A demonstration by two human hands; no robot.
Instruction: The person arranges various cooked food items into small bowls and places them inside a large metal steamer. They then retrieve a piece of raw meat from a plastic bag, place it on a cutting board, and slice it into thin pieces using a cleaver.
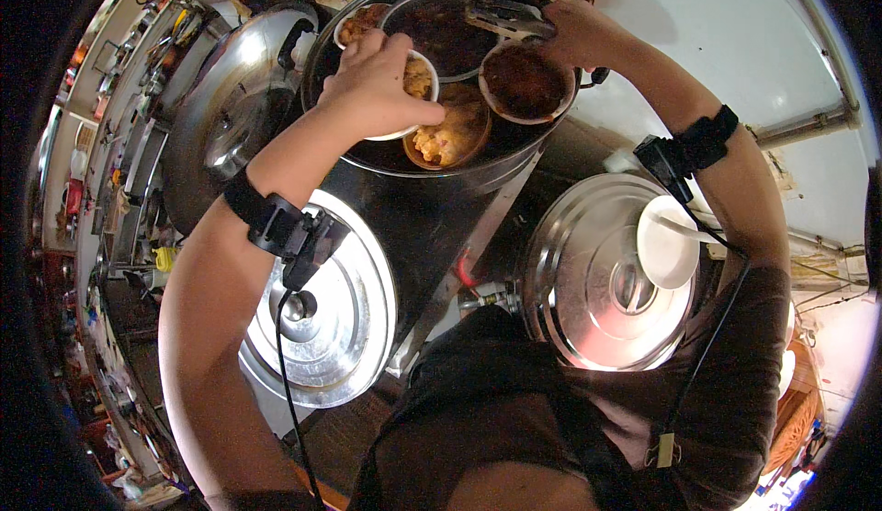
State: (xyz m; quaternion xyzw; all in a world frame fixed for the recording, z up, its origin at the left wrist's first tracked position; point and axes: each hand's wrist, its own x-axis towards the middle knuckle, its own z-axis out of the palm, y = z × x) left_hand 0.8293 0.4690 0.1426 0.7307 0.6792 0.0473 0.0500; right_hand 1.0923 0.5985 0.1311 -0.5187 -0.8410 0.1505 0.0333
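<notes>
My left hand (375, 90) is around the rim of a white bowl (433, 83) of yellowish, lumpy food, with the thumb on its near right side. Below that bowl, partly covered by it, is a brown bowl (475, 146) of similar yellow food. My right hand (575, 34) grips a metal tool (510, 18), perhaps bowl tongs, above the far right of a large round pot (317, 70). Just beneath this hand sits a bowl of dark reddish-brown food (529, 83). A wider round dish of dark contents (441, 35) stands at the back, beside a smaller bowl of brownish food (360, 25).
A large metal wok (234, 111) leans left of the pot. Two round metal lids lie nearer me, one on the left (344, 345) and one on the right (572, 263). On the right lid rests a white ladle (668, 249). Cluttered shelves (103, 118) line the far left.
</notes>
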